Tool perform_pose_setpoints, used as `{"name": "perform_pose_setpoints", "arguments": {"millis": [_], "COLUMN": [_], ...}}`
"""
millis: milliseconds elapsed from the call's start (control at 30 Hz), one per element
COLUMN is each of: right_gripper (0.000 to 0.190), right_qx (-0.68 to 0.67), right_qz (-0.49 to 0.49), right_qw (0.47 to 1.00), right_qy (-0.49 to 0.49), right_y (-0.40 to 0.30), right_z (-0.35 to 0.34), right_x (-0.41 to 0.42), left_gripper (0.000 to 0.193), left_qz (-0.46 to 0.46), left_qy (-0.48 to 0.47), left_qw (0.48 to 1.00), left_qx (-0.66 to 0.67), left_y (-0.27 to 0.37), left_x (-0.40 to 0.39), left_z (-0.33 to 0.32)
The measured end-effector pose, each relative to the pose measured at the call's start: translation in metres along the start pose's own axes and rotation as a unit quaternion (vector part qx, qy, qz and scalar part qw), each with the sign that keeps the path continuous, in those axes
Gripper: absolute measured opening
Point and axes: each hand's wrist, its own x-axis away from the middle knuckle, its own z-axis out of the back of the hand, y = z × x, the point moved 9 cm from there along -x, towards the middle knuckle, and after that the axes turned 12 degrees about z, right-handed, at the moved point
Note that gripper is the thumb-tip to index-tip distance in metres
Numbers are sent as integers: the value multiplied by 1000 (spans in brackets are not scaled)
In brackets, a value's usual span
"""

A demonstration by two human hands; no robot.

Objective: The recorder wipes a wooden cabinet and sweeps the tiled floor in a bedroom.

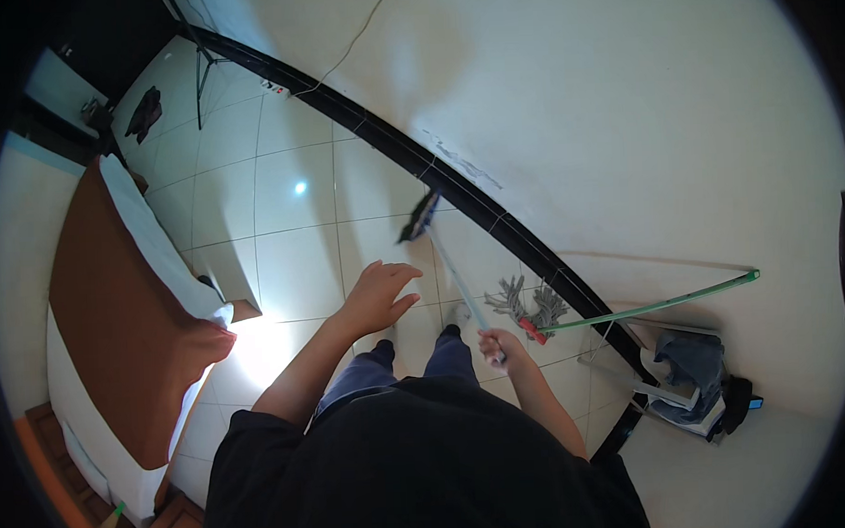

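Observation:
My right hand point(502, 350) grips the upper end of a pale blue broom handle point(458, 277). The handle slants away to a broom head point(421, 219) with dark bristles, which is low over the tiled floor point(297, 268) beside the black baseboard. Whether the bristles touch the tiles I cannot tell. My left hand point(382, 297) hangs in the air in front of my body, fingers apart, holding nothing. It is left of the broom handle and does not touch it.
A string mop point(525, 306) with a green pole point(661, 302) leans at the wall on my right. Beyond it a chair point(678, 391) bears folded clothes. A bed point(124, 309) with a brown cover stands left. Farther off are a tripod point(199, 76), a power strip point(275, 89) and a dark cloth point(145, 113).

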Motion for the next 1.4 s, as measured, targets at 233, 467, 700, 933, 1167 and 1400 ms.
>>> {"name": "perform_pose_setpoints", "arguments": {"millis": [233,467,700,933,1167,1400], "right_gripper": [15,14,16,34,16,20], "right_qx": [-80,-67,116,202,125,22], "right_qz": [4,67,-21,17,-79,-67], "right_qw": [989,993,992,976,986,994], "right_qy": [127,73,40,-86,82,79], "right_y": [-64,-157,-134,-190,-188,-168], "right_z": [78,151,-56,4,54,36], "right_x": [67,-97,-101,-76,41,-85], "left_gripper": [30,30,33,30,32,30], "left_qz": [75,132,263,279,311,360], "left_qy": [51,79,100,150,205,274], "left_qw": [996,988,959,947,927,889], "left_qx": [19,9,14,55,51,74], "left_y": [8,47,41,45,36,45], "left_x": [-31,-54,-36,-24,4,69], "left_z": [2,-3,-28,-33,-28,-35]}}
